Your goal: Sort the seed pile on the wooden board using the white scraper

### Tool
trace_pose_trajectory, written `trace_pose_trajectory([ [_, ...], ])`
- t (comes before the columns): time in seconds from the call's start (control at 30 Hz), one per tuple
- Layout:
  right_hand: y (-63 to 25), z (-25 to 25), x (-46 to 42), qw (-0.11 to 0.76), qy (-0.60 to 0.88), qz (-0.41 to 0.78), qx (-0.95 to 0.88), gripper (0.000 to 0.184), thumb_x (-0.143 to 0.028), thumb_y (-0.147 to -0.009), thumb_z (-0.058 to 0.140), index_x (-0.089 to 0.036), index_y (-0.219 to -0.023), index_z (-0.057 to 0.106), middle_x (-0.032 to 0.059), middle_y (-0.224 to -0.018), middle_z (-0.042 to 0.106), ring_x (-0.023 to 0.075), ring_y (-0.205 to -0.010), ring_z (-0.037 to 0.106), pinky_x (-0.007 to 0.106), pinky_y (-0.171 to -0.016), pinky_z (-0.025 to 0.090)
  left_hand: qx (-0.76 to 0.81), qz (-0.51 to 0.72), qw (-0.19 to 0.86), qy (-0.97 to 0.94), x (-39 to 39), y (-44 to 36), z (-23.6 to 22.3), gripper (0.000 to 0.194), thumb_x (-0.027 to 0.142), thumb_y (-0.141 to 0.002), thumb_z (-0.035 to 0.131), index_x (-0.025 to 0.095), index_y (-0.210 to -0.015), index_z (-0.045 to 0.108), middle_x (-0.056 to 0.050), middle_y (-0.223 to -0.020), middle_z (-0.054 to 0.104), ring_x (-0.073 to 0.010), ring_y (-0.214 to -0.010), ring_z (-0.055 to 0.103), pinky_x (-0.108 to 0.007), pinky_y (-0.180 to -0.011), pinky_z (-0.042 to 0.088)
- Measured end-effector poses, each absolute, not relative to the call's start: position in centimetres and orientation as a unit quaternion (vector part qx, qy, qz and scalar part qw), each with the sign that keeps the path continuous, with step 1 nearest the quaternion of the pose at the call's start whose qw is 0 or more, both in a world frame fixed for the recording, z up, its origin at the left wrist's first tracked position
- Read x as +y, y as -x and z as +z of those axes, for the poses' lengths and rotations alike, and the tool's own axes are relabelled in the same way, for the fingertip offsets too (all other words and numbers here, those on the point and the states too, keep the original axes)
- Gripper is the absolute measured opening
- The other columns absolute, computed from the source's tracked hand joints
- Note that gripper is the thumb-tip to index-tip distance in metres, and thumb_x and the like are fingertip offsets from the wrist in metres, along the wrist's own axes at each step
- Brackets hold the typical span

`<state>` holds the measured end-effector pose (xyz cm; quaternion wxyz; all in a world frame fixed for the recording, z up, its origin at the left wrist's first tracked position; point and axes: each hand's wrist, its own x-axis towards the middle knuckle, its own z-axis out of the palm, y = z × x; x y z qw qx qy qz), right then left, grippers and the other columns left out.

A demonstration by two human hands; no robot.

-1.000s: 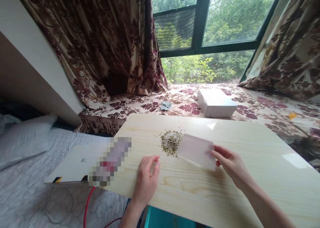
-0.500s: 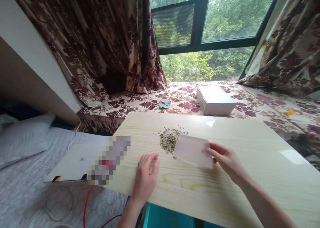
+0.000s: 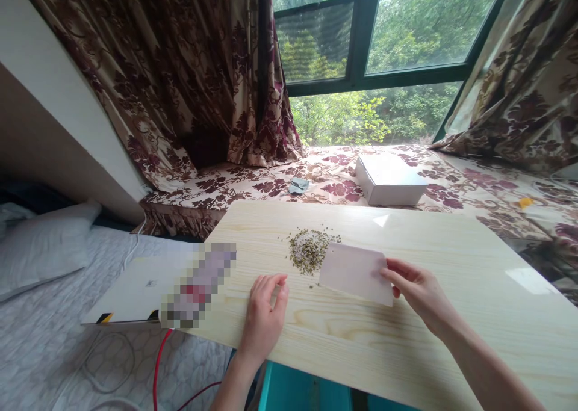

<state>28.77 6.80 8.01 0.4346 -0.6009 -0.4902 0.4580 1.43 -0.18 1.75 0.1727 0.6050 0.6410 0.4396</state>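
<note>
A small heap of green and white grains (image 3: 309, 250) lies on a pale wooden board (image 3: 406, 327). My right hand (image 3: 418, 290) pinches the right edge of a thin white plastic card (image 3: 354, 272), whose left edge stands just to the right of the heap. My left hand (image 3: 266, 318) rests on the board below and left of the heap, fingers loosely curled, with nothing in it.
A white box (image 3: 389, 180) and a crumpled grey scrap (image 3: 298, 186) lie on the floral window seat behind the board. A flat white carton (image 3: 135, 290) and a blurred object (image 3: 201, 284) sit at the board's left, over a bed with red cable (image 3: 158, 369).
The card has drawn back a little to the right, off the heap's edge, leaving a few stray grains. My left hand has barely moved.
</note>
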Motion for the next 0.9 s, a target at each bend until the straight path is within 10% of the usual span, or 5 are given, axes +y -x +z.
trace_pose_trajectory([
  [0.9, -28.01, 8.29, 6.61, 0.417, 0.594, 0.449, -0.521, 0.033, -0.042, -0.058, 0.067, -0.017, -0.076, 0.078, 0.005, -0.061, 0.068, 0.013, -0.046, 0.046, 0.028, -0.044, 0.043, 0.641, 0.445, 0.159, -0.604, -0.2, -1.66, 1.97, 0.024, 0.033, -0.09, 0.047, 0.021, -0.098, 0.066, -0.008, -0.099, 0.069, -0.0224, -0.099, 0.062, -0.043, -0.093, 0.051],
])
